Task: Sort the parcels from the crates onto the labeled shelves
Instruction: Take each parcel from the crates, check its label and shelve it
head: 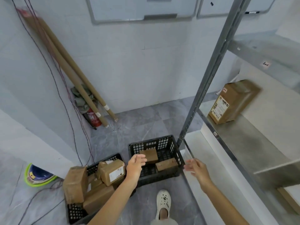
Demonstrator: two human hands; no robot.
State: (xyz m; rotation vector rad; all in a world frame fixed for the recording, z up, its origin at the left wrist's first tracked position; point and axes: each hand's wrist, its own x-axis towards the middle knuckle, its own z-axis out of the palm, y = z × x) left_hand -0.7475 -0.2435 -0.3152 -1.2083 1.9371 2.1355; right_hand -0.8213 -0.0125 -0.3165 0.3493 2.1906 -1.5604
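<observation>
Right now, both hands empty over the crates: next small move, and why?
Probably lower the left hand onto the nearer box in the right crate and grip it. Both hands are open, the right hand is at the crate's rim, and only two boxes are left there, lying uncovered.

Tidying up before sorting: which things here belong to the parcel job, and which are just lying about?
Job: near crate holding two parcels, full crate, shelving, parcel already shelved.
Lying about: cardboard tubes, fire extinguisher, cables, whiteboards.
</observation>
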